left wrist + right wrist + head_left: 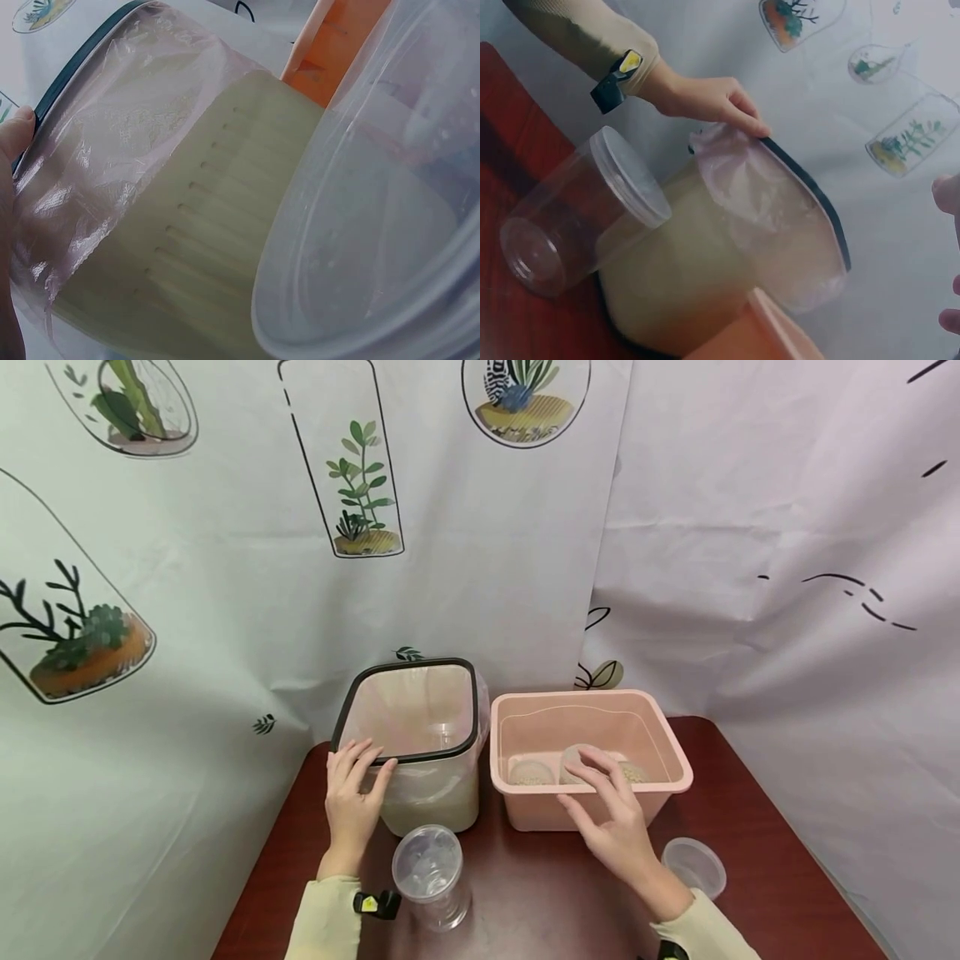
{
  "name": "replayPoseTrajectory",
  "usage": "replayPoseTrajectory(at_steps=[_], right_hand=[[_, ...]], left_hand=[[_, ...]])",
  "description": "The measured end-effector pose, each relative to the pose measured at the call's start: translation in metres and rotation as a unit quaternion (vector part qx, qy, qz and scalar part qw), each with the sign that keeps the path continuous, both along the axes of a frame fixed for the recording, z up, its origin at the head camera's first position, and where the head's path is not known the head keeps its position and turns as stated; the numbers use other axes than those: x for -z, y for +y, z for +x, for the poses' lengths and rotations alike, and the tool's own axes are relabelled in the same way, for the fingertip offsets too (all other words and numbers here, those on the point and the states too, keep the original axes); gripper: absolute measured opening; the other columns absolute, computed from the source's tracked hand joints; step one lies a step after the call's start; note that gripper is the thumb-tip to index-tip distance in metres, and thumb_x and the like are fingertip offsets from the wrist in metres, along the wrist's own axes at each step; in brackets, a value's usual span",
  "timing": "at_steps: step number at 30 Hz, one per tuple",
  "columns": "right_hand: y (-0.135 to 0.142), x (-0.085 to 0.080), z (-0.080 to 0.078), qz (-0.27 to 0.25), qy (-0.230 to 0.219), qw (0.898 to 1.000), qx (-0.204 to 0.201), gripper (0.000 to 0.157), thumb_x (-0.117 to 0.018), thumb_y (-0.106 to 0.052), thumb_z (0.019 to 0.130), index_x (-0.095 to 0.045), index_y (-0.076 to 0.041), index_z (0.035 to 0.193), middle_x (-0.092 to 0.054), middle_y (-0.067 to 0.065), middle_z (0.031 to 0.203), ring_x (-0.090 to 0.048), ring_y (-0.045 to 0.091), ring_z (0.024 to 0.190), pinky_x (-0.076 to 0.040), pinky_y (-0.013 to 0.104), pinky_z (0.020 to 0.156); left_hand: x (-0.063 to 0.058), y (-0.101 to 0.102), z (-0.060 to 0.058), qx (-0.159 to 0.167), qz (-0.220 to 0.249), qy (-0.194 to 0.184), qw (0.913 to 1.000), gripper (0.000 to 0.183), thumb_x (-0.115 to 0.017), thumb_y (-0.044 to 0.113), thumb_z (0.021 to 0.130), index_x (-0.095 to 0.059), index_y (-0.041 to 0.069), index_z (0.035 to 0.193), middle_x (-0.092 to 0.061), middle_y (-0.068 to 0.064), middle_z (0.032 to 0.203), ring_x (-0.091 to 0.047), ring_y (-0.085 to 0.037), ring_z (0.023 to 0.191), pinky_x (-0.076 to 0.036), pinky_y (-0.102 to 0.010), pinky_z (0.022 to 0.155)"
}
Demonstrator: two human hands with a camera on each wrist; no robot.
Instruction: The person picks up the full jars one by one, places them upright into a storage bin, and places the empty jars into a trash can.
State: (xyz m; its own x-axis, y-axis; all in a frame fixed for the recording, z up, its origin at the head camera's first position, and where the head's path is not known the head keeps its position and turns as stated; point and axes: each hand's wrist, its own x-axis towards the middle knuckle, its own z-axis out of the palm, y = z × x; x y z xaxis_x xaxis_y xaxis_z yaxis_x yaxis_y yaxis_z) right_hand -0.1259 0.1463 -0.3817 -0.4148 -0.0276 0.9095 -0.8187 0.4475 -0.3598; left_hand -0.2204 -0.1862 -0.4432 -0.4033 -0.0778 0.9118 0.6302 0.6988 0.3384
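My left hand (354, 797) rests at the front left corner of a trash bin (431, 802), fingertips and thumb on its black rim (478, 710). A pinkish plastic bag (135, 127) lines the bin and hangs over its outside. My right hand (613, 827) hovers over the front edge of a pink basin (517, 810), its thumb apart from the bent fingers, nothing between them. Behind those fingers, inside the basin, sit a round tub (531, 773) of pale grains, a whitish round container (572, 768) and more pale grains (633, 773), partly hidden by the hand.
A clear plastic jar (429, 872) with a translucent lid stands upright in front of the bin, near my left wrist. Beside my right forearm a round translucent lid (693, 864) lies on the dark red table (540, 893). Printed cloth (480, 552) hangs behind and along both sides.
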Motion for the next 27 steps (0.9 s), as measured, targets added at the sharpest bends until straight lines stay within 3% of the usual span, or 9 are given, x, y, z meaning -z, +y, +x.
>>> replayPoseTrajectory(at_steps=[10,20,27], right_hand=[[0.03,0.02,0.02,-0.022,-0.006,0.999,0.036,0.033,-0.067,-0.022,0.087,-0.064,0.009,0.099,-0.056,0.024,0.111,-0.051,0.026,0.111,-0.037,0.023,0.095],[0.054,0.036,0.037,-0.022,-0.016,0.998,0.063,0.036,-0.067,-0.022,0.087,-0.064,0.009,0.103,-0.055,0.028,0.11,-0.052,0.026,0.109,-0.036,0.019,0.094],[0.069,0.049,0.048,-0.03,-0.038,0.993,0.105,0.033,-0.07,-0.018,0.084,-0.064,0.008,0.103,-0.057,0.025,0.108,-0.053,0.018,0.106,-0.036,0.017,0.092]], left_hand=[[-0.001,0.001,0.0,0.002,0.001,0.001,1.0,0.027,-0.077,0.012,0.072,-0.072,0.004,0.097,-0.065,-0.014,0.108,-0.052,-0.04,0.11,-0.02,-0.06,0.103],[0.0,0.0,0.0,-0.002,-0.002,-0.002,1.0,0.029,-0.073,0.026,0.081,-0.071,0.003,0.098,-0.065,-0.015,0.108,-0.051,-0.04,0.11,-0.02,-0.059,0.104],[-0.001,0.002,0.0,0.001,-0.001,0.004,1.0,0.027,-0.076,0.019,0.076,-0.072,0.004,0.098,-0.065,-0.015,0.107,-0.052,-0.041,0.109,-0.02,-0.059,0.103]])
